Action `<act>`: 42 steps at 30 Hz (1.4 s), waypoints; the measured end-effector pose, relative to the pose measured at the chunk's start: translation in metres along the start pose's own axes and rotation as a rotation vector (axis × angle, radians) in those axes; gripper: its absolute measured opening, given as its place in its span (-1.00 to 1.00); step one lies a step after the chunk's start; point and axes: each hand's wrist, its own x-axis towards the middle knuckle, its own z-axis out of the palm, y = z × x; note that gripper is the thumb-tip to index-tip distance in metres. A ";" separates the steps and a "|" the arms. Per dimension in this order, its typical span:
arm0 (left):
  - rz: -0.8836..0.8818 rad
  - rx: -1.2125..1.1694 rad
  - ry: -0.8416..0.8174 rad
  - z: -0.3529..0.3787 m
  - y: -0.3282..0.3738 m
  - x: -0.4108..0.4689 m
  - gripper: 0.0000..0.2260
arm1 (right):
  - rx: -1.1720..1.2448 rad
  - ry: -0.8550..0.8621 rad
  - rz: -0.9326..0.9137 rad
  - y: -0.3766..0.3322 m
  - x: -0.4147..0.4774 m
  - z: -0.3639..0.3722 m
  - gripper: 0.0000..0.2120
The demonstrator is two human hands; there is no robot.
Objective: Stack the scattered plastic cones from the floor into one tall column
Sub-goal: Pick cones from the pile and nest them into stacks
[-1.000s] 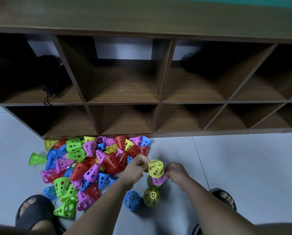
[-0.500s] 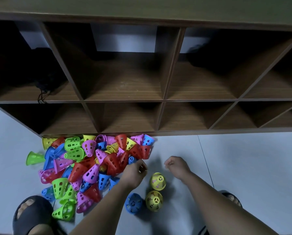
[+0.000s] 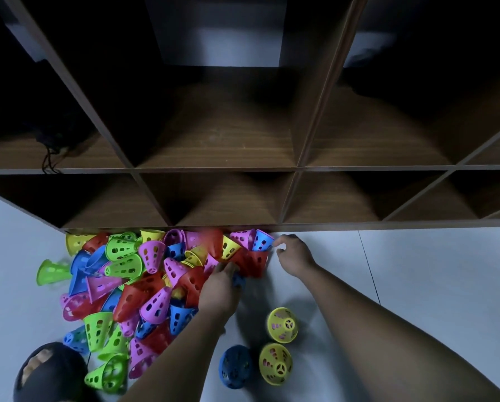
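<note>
A: Cones [image 3: 135,297], where are they?
B: Most are in one loose pile [image 3: 156,306] on the floor [image 3: 417,285], left of centre. The back edge is against the foot of the shelf [image 3: 243,169]. Red, blue, green, pink and yellow are mixed, lying at all angles. A stray green cone [image 3: 51,271] sits just off the pile's left edge.
A: Any upright?
B: Three, apart from the pile, near the person, between the forearms. They are the far yellow cone [image 3: 282,324], the near yellow cone [image 3: 275,364] and the standing blue cone [image 3: 234,367], which is just left of the near yellow one. All have the narrow end up. Pink shows through the far yellow cone's holes. I can't tell if that's another cone nested inside.
A: Left hand?
B: The left hand [image 3: 219,288] is down in the pile's right side, palm down, fingers curled into the cones. A blue cone [image 3: 239,281] shows under the fingers, with red ones around it. Can't tell whether it actually grips anything.
A: Right hand?
B: The right hand [image 3: 293,253] is at the pile's right edge, close to the shelf foot. Its fingers are loosely curled with nothing in them. The fingertips are just beside the corner blue cone [image 3: 262,240] and a red cone [image 3: 256,261]. Contact is unclear.
A: Rest?
B: There's a dark sandal [image 3: 48,372] bottom left, just beside the pile's near edge. A black cord [image 3: 48,158] is in the upper-left shelf compartment. The pile's back row is blurred.
</note>
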 end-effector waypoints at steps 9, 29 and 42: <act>-0.036 -0.009 -0.008 0.020 -0.011 0.003 -0.53 | -0.062 -0.092 -0.063 0.003 0.027 0.023 -0.67; -0.078 -0.498 0.107 -0.048 0.016 -0.038 -0.85 | 0.307 0.250 0.079 0.003 -0.051 -0.037 -0.88; 0.060 -0.782 0.150 -0.101 0.064 -0.088 -0.83 | 0.944 0.045 0.434 0.018 -0.164 -0.035 -0.92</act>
